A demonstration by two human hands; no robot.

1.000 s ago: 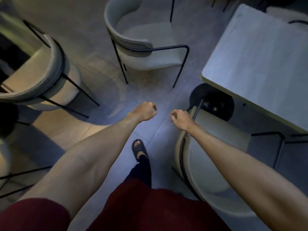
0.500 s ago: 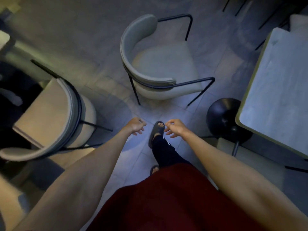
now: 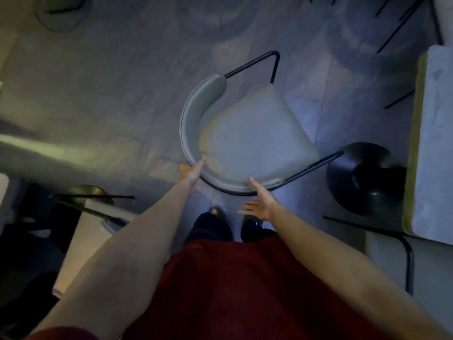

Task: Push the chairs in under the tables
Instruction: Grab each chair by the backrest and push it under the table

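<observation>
A grey chair (image 3: 252,138) with a curved backrest and a thin black frame stands on the tiled floor in the middle of the head view, its seat facing up and to the right. The pale table (image 3: 436,143) runs along the right edge, apart from the chair. My left hand (image 3: 192,173) reaches the lower left of the backrest, thumb outside the rim and fingers on it, not clearly closed. My right hand (image 3: 259,204) is open with fingers spread just below the backrest, one fingertip at the rim.
The table's black round base (image 3: 362,177) sits on the floor between the chair and the table. A beige chair (image 3: 81,236) is at the lower left. Another chair with a black frame (image 3: 409,261) is at the lower right. My feet (image 3: 215,212) stand right behind the grey chair.
I have stepped up to the grey chair, which now fills the centre. Both hands have opened from loose fists and reached forward to its backrest.
</observation>
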